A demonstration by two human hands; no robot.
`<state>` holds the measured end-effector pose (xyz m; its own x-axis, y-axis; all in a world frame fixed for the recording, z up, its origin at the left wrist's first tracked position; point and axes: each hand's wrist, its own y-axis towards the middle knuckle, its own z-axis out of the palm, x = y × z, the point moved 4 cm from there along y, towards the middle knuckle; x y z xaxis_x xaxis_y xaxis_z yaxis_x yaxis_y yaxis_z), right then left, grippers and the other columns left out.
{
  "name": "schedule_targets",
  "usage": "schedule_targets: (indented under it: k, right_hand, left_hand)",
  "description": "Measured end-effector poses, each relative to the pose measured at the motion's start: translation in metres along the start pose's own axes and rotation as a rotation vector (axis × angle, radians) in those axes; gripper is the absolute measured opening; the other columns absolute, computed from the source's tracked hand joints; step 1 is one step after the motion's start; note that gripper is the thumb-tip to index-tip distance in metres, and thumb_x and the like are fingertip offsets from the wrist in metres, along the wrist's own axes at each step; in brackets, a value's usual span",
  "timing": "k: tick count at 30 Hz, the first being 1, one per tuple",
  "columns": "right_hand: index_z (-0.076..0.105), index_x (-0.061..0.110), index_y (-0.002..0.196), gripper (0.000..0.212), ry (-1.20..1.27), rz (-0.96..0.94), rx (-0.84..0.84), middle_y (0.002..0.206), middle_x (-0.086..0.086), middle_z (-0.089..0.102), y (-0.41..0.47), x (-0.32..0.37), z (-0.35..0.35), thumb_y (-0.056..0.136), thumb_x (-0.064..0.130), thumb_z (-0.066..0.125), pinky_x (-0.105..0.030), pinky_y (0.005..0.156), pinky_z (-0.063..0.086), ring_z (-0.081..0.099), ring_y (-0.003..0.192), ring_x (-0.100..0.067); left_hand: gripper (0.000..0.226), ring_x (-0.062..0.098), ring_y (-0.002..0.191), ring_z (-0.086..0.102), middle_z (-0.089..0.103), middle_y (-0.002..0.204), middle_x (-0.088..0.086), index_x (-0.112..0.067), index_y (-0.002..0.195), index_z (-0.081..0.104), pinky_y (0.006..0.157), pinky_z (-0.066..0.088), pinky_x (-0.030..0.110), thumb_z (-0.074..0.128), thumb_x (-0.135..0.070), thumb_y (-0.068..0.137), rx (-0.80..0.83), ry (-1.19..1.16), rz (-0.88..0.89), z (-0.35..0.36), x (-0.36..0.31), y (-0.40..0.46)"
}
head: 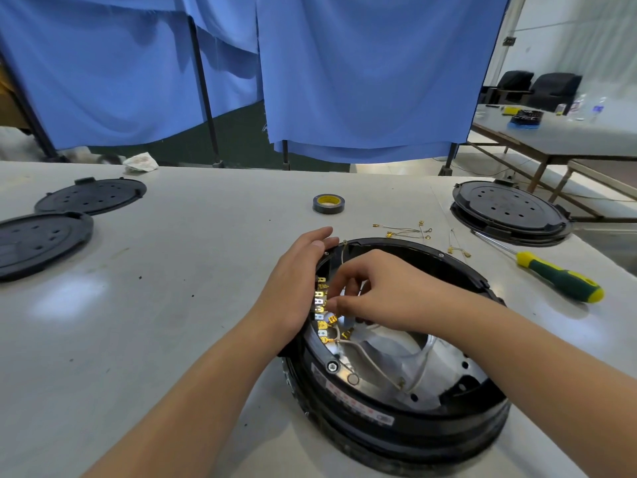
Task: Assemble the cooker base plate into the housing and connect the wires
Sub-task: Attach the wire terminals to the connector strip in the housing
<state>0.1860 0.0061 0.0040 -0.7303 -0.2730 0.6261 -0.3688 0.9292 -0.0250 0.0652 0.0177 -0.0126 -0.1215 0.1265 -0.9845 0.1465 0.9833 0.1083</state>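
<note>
Blue curtains on dark poles behind, pale grey worktable in front, second table off to the right with bottles and a blue-edged tray.

Black round cooker housing near the table's front edge, turned open side up, silvery base plate seated inside. White label with red print on the housing's near rim; writing too small and blurred to read. No brand legible anywhere.

Left hand laid against the housing's left rim, fingers straight along the edge, pressing rather than gripping. Right hand reaching across the opening, fingertips curled and pinching at a brass connector by the row of gold terminals on the inner left wall; exactly which connector, hidden by the fingers. White wires trailing loose over the plate toward its lower middle.

Spare wire leads with gold ends just beyond the housing's far rim. Green and yellow screwdriver to the right, shaft pointing up-left. Roll of dark tape with yellow core farther back, well apart. Two black perforated lids overlapping at far left; another lidded unit at the far right corner. Crumpled white rag at the back edge.

Broad bare stretch of table between the left lids and the housing; right side tighter, screwdriver close to the table's edge.
</note>
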Motion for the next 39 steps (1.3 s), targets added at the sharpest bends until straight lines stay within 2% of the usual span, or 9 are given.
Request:
schedule_targets:
  k: [3, 7, 10, 13, 22, 28, 34, 39]
  right_hand:
    - [0.068, 0.026, 0.081, 0.007, -0.041, -0.029, -0.008, 0.062, 0.006, 0.056, -0.0007, 0.0006, 0.0001, 0.085, 0.032, 0.068, -0.027, 0.060, 0.045, 0.050, 0.053, -0.004]
    - [0.067, 0.024, 0.082, 0.007, -0.060, -0.043, -0.010, 0.069, 0.000, 0.062, -0.0007, 0.0020, -0.0005, 0.086, 0.029, 0.067, -0.033, 0.068, 0.051, 0.063, 0.068, -0.018]
    - [0.067, 0.024, 0.083, 0.005, -0.058, -0.044, 0.010, 0.072, -0.001, 0.068, -0.0001, 0.0015, -0.0013, 0.087, 0.028, 0.067, -0.032, 0.069, 0.051, 0.063, 0.069, -0.015]
    - [0.067, 0.025, 0.086, 0.004, -0.068, -0.048, 0.022, 0.068, 0.005, 0.066, 0.0000, 0.0002, -0.0020, 0.088, 0.028, 0.066, -0.029, 0.069, 0.050, 0.059, 0.064, -0.006]
    - [0.067, 0.031, 0.083, 0.004, -0.120, -0.074, -0.005, 0.067, 0.011, 0.062, 0.0012, -0.0010, -0.0031, 0.087, 0.032, 0.067, -0.027, 0.066, 0.049, 0.054, 0.059, 0.003]
    - [0.066, 0.027, 0.085, 0.005, -0.178, -0.089, -0.021, 0.076, 0.009, 0.064, 0.0011, 0.0010, -0.0021, 0.088, 0.030, 0.065, -0.032, 0.070, 0.052, 0.057, 0.068, -0.004]
    - [0.065, 0.020, 0.086, 0.007, -0.204, -0.095, -0.034, 0.077, 0.000, 0.066, -0.0003, 0.0036, 0.0002, 0.089, 0.025, 0.062, -0.032, 0.067, 0.051, 0.060, 0.069, -0.013]
    - [0.063, 0.021, 0.085, 0.007, -0.226, -0.090, -0.039, 0.075, 0.002, 0.063, -0.0015, 0.0059, 0.0008, 0.089, 0.027, 0.061, -0.033, 0.066, 0.051, 0.058, 0.068, -0.013]
  left_hand:
    - [0.035, 0.011, 0.125, 0.051, 0.060, 0.130, -0.010, -0.032, 0.126, 0.052, 0.113, 0.034, 0.040, 0.029, -0.020, 0.102, 0.001, -0.012, 0.003, 0.0001, 0.0000, 0.0002]
    - [0.036, 0.010, 0.125, 0.052, 0.060, 0.130, -0.010, -0.031, 0.127, 0.052, 0.112, 0.035, 0.039, 0.029, -0.020, 0.102, 0.004, -0.015, 0.008, 0.0001, 0.0000, 0.0000]
    - [0.035, 0.011, 0.124, 0.052, 0.060, 0.130, -0.009, -0.031, 0.127, 0.052, 0.112, 0.035, 0.040, 0.029, -0.020, 0.102, 0.004, -0.017, 0.005, 0.0004, -0.0001, 0.0002]
    - [0.036, 0.011, 0.124, 0.052, 0.061, 0.130, -0.008, -0.029, 0.128, 0.053, 0.112, 0.035, 0.040, 0.029, -0.019, 0.102, 0.000, -0.015, 0.009, 0.0003, -0.0007, 0.0002]
    - [0.037, 0.010, 0.123, 0.053, 0.060, 0.130, -0.007, -0.027, 0.130, 0.052, 0.112, 0.036, 0.039, 0.029, -0.019, 0.102, 0.003, -0.017, 0.007, 0.0004, -0.0016, -0.0007]
    - [0.039, 0.010, 0.125, 0.052, 0.059, 0.131, -0.009, -0.026, 0.133, 0.051, 0.112, 0.036, 0.040, 0.029, -0.020, 0.102, 0.008, -0.010, 0.002, 0.0003, -0.0011, -0.0006]
    - [0.037, 0.011, 0.124, 0.053, 0.060, 0.131, -0.007, -0.026, 0.131, 0.052, 0.111, 0.038, 0.040, 0.029, -0.019, 0.102, 0.005, -0.034, -0.006, 0.0011, -0.0009, -0.0001]
    - [0.037, 0.011, 0.124, 0.052, 0.060, 0.131, -0.008, -0.027, 0.130, 0.052, 0.110, 0.038, 0.037, 0.029, -0.019, 0.102, 0.010, -0.033, 0.002, 0.0011, 0.0000, 0.0001]
